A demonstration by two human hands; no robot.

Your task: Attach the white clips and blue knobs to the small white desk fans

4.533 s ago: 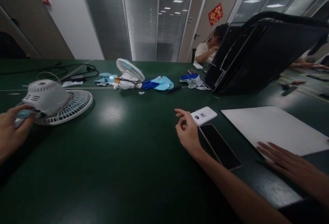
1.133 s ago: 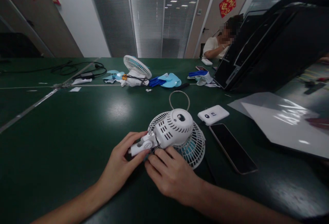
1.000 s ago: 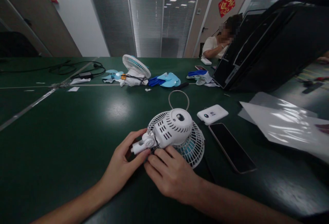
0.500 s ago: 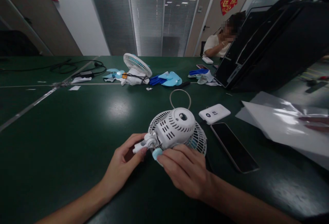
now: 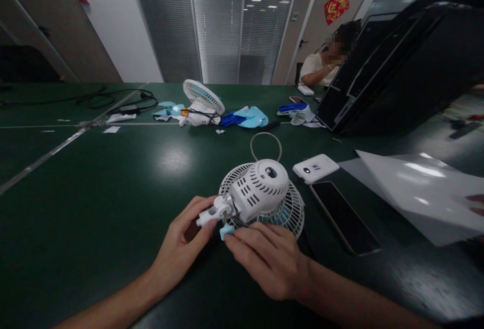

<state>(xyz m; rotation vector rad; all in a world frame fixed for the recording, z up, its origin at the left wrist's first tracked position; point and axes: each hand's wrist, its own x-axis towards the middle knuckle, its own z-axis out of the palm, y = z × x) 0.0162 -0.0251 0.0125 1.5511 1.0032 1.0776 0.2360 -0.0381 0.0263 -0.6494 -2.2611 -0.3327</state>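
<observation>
A white electric fan (image 5: 260, 188) lies face down on the green table, its motor housing up and its round grille against the tabletop. My left hand (image 5: 185, 243) pinches the white bracket (image 5: 212, 212) at the fan's neck between thumb and fingers. At the joint, a light-blue knob (image 5: 226, 232) on a metal screw sticks out toward me. The fingertips of my right hand (image 5: 268, 258) are closed on that knob, while the hand rests beside the grille. A pale ring (image 5: 265, 133) lies just beyond the fan.
Right of the fan lie a smartphone (image 5: 346, 218), a white device (image 5: 316, 168) and plastic sheets (image 5: 416, 188). Farther back are another fan (image 5: 202, 100), blue fan blades (image 5: 251, 116), gloves (image 5: 297, 112) and a black case (image 5: 408, 67). A person (image 5: 321, 69) sits at the far side.
My right hand has shifted slightly left and toward me, and the knob now stands farther out from the joint. The plastic sheets at right have moved beside another person's fingers.
</observation>
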